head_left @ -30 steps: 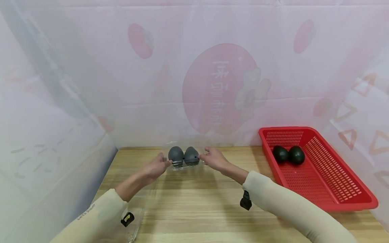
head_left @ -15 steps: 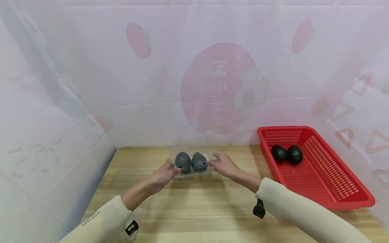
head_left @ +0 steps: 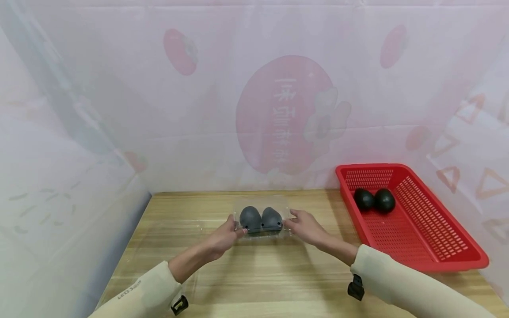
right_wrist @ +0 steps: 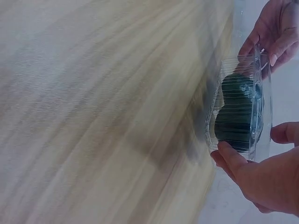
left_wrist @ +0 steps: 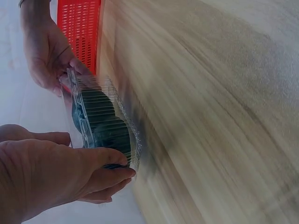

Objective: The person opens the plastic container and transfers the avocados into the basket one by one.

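Note:
Two dark green avocados (head_left: 250,218) sit side by side in a clear plastic clamshell box (left_wrist: 126,105). My left hand (head_left: 220,240) holds the box's left end, fingers below and thumb near the rim. At the opposite end, my right hand (head_left: 306,227) grips it the same way, as the right wrist view shows with that hand (right_wrist: 266,175) close up. The box hangs over the wooden table (head_left: 254,282), its shadow falling on the wood. A transparent lid seems to cover the avocados, but whether it is latched I cannot tell.
At the right stands a red plastic basket (head_left: 409,238) with two more avocados (head_left: 374,201) at its far end. Faint clear plastic (head_left: 167,234) lies on the table's left side, partly behind my left arm. A pale printed curtain (head_left: 207,154) encloses the back and sides.
Both hands have brought the box to the right and nearer to me, lower in the head view. Its lid area looks flatter now. The basket and its avocados have stayed put.

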`<state>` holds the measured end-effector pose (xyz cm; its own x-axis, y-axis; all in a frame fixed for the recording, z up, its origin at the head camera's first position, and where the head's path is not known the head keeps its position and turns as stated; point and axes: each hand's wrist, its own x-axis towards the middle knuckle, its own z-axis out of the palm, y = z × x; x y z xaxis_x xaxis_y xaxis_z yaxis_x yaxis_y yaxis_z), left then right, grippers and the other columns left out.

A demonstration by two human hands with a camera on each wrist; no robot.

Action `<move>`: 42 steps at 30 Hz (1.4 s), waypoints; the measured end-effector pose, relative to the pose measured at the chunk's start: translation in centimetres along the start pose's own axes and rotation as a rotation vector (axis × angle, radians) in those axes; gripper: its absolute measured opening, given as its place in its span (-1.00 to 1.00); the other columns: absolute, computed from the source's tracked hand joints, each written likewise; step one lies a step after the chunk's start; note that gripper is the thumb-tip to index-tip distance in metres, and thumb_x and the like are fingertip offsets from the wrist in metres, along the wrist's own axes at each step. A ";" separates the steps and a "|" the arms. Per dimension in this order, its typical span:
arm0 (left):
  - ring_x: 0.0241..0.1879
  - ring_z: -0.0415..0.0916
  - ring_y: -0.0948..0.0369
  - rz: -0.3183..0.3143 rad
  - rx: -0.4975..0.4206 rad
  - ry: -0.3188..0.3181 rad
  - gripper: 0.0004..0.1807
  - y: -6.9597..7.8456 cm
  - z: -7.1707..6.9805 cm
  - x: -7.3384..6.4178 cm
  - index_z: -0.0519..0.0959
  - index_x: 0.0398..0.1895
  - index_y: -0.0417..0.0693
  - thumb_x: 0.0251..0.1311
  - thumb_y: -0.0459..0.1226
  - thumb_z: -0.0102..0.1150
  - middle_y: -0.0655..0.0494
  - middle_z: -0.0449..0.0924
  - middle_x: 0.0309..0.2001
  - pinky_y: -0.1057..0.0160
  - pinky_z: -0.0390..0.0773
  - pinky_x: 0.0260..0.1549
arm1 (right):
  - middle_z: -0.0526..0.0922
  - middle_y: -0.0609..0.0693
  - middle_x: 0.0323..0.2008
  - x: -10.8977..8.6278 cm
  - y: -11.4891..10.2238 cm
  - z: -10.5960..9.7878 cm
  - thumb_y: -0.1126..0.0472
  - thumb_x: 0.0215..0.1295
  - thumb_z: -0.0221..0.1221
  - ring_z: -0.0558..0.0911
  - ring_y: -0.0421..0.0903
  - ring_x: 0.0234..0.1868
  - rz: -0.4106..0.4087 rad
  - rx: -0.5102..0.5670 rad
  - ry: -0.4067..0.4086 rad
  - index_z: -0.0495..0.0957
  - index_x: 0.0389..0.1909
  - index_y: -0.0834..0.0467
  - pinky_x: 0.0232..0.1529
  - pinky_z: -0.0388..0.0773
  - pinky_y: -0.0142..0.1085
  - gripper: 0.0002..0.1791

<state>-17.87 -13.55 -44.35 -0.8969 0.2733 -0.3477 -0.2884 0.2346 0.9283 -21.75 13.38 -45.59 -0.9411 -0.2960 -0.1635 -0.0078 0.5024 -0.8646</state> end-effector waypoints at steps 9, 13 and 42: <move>0.62 -0.19 -0.38 0.042 -0.012 -0.024 -0.43 -0.8 1.0 0.2 0.07 0.50 -0.35 0.56 -0.43 0.00 -0.49 0.14 0.48 -0.50 -0.14 0.46 | 0.74 0.37 0.07 -1.1 1.5 0.2 0.22 0.47 0.21 0.77 0.10 0.09 -0.011 -0.055 0.047 0.31 0.45 0.57 0.05 0.70 -0.05 -0.31; 0.62 -0.18 -0.36 0.053 -0.018 -0.036 -0.38 -1.3 1.4 0.1 -0.01 0.56 -0.37 0.57 -0.45 -0.04 -0.50 0.11 0.51 -0.47 -0.10 0.48 | 0.72 0.41 0.07 -1.4 1.8 0.4 0.22 0.45 0.22 0.75 0.14 0.11 -0.017 -0.079 0.054 0.32 0.42 0.60 0.08 0.68 -0.01 -0.30; 0.63 -0.20 -0.36 0.248 0.524 0.143 -0.05 -0.4 2.3 0.2 -0.10 0.68 -0.41 0.48 -0.22 0.25 -0.47 -0.18 0.65 -0.40 0.06 0.49 | 0.70 0.32 0.08 -2.6 4.6 -1.1 0.14 0.67 0.07 0.75 0.13 0.05 0.003 0.171 -0.060 0.26 0.43 0.63 0.09 0.70 0.02 -0.35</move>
<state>-17.19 -11.43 -45.09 -0.9632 0.2584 -0.0741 0.1062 0.6190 0.7782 -19.71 17.33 -48.61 -0.9193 -0.3448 -0.1898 0.0574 0.3596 -0.9313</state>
